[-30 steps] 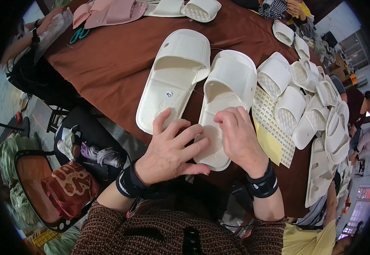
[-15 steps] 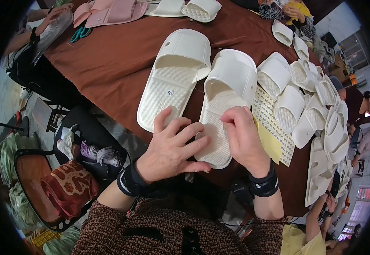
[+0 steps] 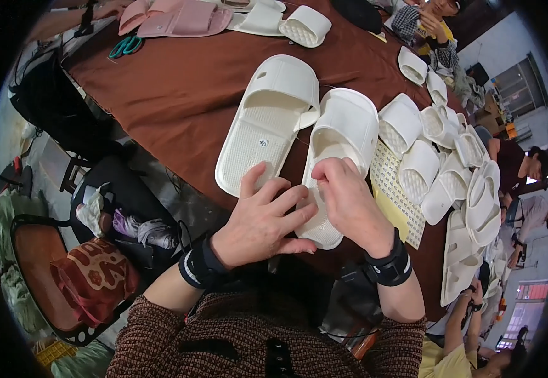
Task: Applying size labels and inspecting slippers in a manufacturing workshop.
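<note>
Two large white slippers lie side by side, heels toward me: the left slipper [image 3: 239,151] has a small round sticker [image 3: 262,143] on its insole, and the right slipper [image 3: 343,120] sits slightly nearer. My left hand [image 3: 258,217] is open, fingers spread over the heel ends of both, with the thumb by the right one's heel edge. Above the right slipper's insole, my right hand [image 3: 352,201] has its fingertips pinched together; whatever is between them is hidden. Beside this slipper, a yellow-backed sheet of small stickers [image 3: 396,195] lies partly under other slippers.
Several white slippers [image 3: 434,189] are heaped on the right of the brown-covered table [image 3: 173,107]. Pink slippers [image 3: 186,19] and teal-handled scissors [image 3: 126,46] lie at the far left. A chair [image 3: 28,252] holding a red bag [image 3: 94,280] stands at left. Other people sit around.
My right hand's pinched fingers have moved left and farther up the right slipper's insole, toward the strap. My left hand keeps its spread pose. The whole view has shifted slightly.
</note>
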Demonstrator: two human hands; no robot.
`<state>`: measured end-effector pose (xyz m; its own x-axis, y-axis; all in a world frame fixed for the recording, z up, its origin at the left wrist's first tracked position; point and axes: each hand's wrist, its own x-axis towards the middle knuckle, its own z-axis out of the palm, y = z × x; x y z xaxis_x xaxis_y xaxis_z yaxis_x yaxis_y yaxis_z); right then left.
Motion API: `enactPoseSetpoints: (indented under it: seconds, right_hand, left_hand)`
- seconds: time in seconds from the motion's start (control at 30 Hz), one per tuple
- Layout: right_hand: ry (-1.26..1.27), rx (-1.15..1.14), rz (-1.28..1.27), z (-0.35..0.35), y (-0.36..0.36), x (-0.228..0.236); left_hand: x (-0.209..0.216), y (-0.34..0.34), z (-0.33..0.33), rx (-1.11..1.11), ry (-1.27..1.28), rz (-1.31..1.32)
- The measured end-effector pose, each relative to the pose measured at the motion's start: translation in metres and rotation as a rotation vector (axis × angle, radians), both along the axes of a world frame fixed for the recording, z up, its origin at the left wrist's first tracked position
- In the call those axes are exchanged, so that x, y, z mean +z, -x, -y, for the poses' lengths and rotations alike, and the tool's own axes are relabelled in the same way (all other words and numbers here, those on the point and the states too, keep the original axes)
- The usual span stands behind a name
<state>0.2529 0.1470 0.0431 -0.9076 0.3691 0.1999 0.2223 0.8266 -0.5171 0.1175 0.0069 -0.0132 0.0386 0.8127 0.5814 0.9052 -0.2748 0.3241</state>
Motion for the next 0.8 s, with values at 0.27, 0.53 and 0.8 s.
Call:
enactPoseSetpoints:
  seconds: [0.27,0.53,0.8]
  right_hand:
    - [-0.002,0.040,0.039,-0.006,0.007,-0.002]
    - [0.191,-0.051,-0.059,-0.011,0.003,-0.015]
    - [0.350,-0.133,-0.153,-0.012,0.002,-0.024]
  left_hand:
    - [0.000,0.001,0.000,-0.004,-0.006,0.010]
    - [0.002,-0.002,0.000,0.027,0.022,-0.012]
    - [0.007,-0.003,0.000,0.026,0.042,-0.020]
